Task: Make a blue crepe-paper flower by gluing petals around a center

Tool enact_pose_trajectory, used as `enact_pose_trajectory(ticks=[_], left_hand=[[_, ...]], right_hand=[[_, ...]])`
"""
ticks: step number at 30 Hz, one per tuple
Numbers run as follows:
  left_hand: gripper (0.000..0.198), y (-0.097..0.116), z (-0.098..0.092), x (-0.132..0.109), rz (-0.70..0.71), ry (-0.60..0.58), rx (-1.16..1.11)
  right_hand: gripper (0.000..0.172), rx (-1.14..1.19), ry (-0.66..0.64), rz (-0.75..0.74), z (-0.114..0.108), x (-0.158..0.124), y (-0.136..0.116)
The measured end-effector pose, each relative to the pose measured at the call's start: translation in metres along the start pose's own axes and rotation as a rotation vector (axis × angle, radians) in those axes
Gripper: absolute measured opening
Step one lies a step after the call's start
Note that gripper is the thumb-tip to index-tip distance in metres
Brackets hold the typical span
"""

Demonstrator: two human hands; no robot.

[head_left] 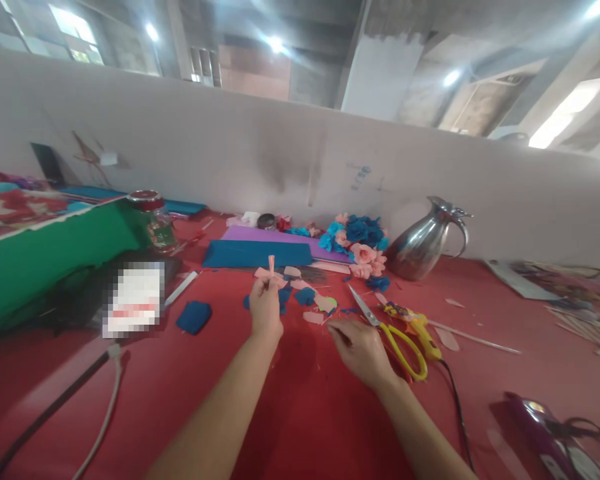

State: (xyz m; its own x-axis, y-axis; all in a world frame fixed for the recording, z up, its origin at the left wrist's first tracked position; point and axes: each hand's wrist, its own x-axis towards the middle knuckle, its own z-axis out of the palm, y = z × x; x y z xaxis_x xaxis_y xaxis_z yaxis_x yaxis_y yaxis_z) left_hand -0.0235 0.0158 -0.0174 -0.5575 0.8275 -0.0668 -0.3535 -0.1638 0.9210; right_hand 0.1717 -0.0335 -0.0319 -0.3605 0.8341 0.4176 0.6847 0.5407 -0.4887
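My left hand (266, 308) is pinched around a narrow strip of pink paper (271, 265) that sticks up above the fingers. My right hand (361, 347) hovers low over the red table with its fingers curled together; whatever lies in them, if anything, is hidden. Between and beyond the hands lie cut pink petals (313, 318) and blue petals (306, 296). Just past my right hand are scissors with yellow handles (405, 348), blades pointing away to the left. A yellow glue gun (425, 337) rests beside them, its black cord running toward me.
Blue and pink paper flowers (363, 237) stand at the back, near a metal jug (423, 243). Blue sheets (257, 254) lie left of them. A green box (65, 260), a lidded jar (155, 223) and a blue paper stack (193, 317) are leftward. A purple device (545, 427) sits front right.
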Motion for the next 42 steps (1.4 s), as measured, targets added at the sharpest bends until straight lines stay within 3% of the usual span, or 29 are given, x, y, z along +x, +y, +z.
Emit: enact_pose_trajectory(ticks=[5,13,17,22,28,32,36,39,42], left_hand=[[0.023,0.012,0.001,0.000,0.027,0.079,-0.050],[0.021,0.040,-0.010,0.016,-0.027,0.092,-0.081],[0.021,0.040,-0.028,0.020,0.046,0.033,-0.039],[0.024,0.021,-0.044,0.012,0.106,-0.064,0.022],[0.025,0.012,-0.037,0.004,0.129,-0.373,0.074],[0.019,0.014,-0.033,-0.001,0.108,-0.447,0.075],[0.017,0.014,-0.033,-0.001,0.104,-0.472,0.082],[0.016,0.011,-0.034,0.001,0.100,-0.479,0.097],[0.017,0.008,-0.033,0.001,0.050,-0.492,0.056]], right_hand=[[0.025,-0.012,-0.007,-0.005,-0.002,-0.001,0.004],[0.026,-0.029,-0.003,-0.025,0.000,-0.002,0.006],[0.025,-0.059,-0.001,-0.024,0.000,-0.001,-0.001],[0.023,-0.065,0.035,-0.008,0.004,0.014,-0.023],[0.026,-0.253,-0.053,0.097,0.031,0.050,-0.041],[0.021,-0.289,-0.036,0.183,0.051,0.064,-0.043],[0.023,-0.232,-0.043,0.137,0.054,0.066,-0.043],[0.018,0.043,0.029,0.242,0.045,0.060,-0.040],[0.011,0.680,0.105,0.509,0.031,0.052,-0.036]])
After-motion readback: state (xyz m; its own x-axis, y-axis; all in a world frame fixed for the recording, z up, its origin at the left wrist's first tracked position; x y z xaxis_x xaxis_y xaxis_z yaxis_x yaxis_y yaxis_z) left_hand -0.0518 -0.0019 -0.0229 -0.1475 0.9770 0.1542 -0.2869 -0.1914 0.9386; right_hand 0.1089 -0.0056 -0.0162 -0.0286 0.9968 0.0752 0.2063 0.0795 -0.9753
